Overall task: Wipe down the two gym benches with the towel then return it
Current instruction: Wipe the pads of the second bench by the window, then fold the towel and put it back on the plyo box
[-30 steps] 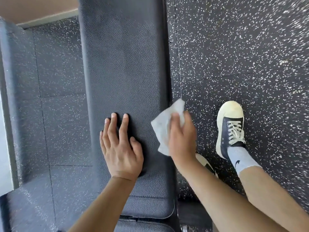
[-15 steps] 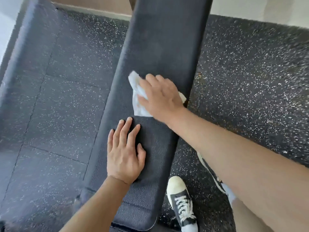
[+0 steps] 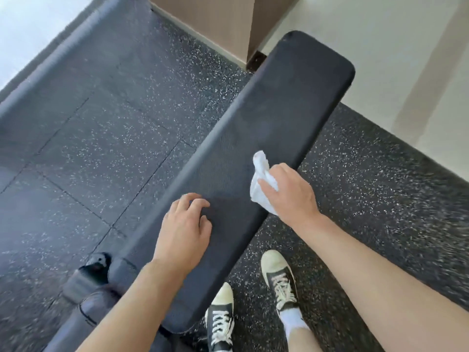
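Since half a second ago we're sliding the crumpled white towel (image 3: 261, 184) back toward the right edge of the long black padded counter (image 3: 279, 118), and the far rounded end is now coming into view. Our right hand (image 3: 289, 191) is gripping the towel, fingers curled round it, pressing it down near the pad's right edge. Our left hand (image 3: 185, 224) is resting on the pad nearer us, fingers loosely bent now instead of flat, holding nothing. Looks like we're still working the middle stretch, so the far half probably needs passes yet. Black lace-up sneakers (image 3: 279, 280) are standing on the speckled rubber floor (image 3: 101, 138).
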Demonstrator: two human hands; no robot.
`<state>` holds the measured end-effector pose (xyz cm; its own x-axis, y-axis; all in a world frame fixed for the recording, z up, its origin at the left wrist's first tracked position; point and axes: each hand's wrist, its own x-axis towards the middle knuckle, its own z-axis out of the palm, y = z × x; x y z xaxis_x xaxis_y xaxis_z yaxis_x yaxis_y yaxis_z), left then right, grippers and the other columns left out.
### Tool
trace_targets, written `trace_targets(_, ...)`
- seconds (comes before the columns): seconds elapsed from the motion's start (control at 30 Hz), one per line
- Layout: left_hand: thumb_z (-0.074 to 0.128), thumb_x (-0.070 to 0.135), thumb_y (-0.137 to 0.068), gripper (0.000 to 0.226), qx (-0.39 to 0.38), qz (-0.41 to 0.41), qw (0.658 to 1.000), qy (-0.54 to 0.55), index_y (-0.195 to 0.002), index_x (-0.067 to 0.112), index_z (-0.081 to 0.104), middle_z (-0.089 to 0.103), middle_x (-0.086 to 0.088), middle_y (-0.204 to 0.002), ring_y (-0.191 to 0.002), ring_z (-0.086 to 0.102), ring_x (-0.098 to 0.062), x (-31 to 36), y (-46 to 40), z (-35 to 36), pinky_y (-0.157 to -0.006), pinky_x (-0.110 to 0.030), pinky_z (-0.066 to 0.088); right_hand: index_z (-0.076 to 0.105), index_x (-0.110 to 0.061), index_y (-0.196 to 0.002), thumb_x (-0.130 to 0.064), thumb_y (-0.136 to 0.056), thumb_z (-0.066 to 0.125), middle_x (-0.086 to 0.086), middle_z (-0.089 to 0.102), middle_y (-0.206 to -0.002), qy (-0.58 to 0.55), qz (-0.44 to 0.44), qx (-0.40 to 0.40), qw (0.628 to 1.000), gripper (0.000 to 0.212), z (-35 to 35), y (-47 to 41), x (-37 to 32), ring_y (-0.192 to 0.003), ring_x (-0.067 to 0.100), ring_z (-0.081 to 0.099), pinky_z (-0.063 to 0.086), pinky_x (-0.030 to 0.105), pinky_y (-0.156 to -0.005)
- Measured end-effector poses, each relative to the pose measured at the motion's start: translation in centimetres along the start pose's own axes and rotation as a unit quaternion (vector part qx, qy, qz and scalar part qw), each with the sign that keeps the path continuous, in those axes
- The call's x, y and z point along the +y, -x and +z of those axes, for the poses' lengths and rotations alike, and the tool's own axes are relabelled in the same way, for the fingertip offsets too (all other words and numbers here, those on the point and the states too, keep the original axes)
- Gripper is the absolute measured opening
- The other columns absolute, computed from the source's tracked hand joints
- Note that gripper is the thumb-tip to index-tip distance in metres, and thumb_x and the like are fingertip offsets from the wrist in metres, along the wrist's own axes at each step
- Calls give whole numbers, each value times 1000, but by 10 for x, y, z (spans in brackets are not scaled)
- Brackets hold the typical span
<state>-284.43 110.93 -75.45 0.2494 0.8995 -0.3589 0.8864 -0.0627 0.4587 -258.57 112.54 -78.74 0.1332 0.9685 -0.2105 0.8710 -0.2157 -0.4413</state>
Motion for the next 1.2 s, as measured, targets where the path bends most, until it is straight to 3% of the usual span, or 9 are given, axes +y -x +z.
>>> trace_targets(0.1,59,10,-98,24,23,-12,999,28,-120,16,67,56,2,-133,-120,53,-28,23,15,-37,-101,-45,46,38,-24,-81,-52,-101,51,-7,44,-87,-67,21,4,998,37,-41,2,-22,-78,20,48,38,40,-67)
trace_targets(0.27,51,19,-95,27,100,16,995,15,-115,14,68,59,-1,-128,-111,57,-31,64,39,-117,-96,-47,48,40,-22,-82,-55,-101,49,-6,48,-87,-104,-26,18,994,39,-128,3,-69,-76,20,48,42,40,-67)
trace_targets(0.37,47,27,-94,32,143,25,989,14,-117,17,67,57,0,-130,-112,55,-27,97,49,-167,-96,-42,47,44,-18,-84,-60,-98,43,-5,49,-87,-108,-75,28,991,44,-183,1,-99,-76,20,47,41,40,-65)
trace_targets(0.67,47,39,-96,40,194,-23,980,27,-125,17,66,56,1,-134,-121,51,-27,175,91,-290,-105,-43,44,46,-18,-85,-50,-101,51,-7,50,-87,-128,-144,39,981,36,-327,33,-169,-76,17,48,45,39,-64)
trace_targets(0.77,54,34,-101,32,224,-39,972,56,-127,18,65,56,2,-135,-127,50,-25,190,113,-319,-108,-39,40,49,-16,-87,-49,-101,52,-6,52,-88,-127,-172,37,976,37,-358,44,-193,-77,17,50,45,39,-65)
trace_targets(0.87,57,30,-102,28,239,-41,968,67,-126,19,65,56,3,-134,-127,50,-24,194,133,-347,-108,-39,40,49,-16,-87,-49,-102,52,-6,51,-88,-112,-199,41,973,37,-382,51,-221,-77,17,49,42,38,-64)
trace_targets(1.0,48,43,-96,41,261,-41,962,76,-128,22,64,55,7,-134,-127,49,-21,182,163,-388,-107,-37,38,44,-22,-85,-51,-103,51,-11,46,-85,-107,-221,64,967,35,-403,53,-266,-74,11,42,33,32,-63)
trace_targets(1.2,55,43,-100,54,275,-71,957,61,-149,19,54,51,1,-152,-144,42,-22,135,214,-453,-122,-42,32,42,-27,-85,-56,-100,46,-11,48,-86,-100,-266,85,955,33,-419,67,-352,-74,9,39,29,32,-63)
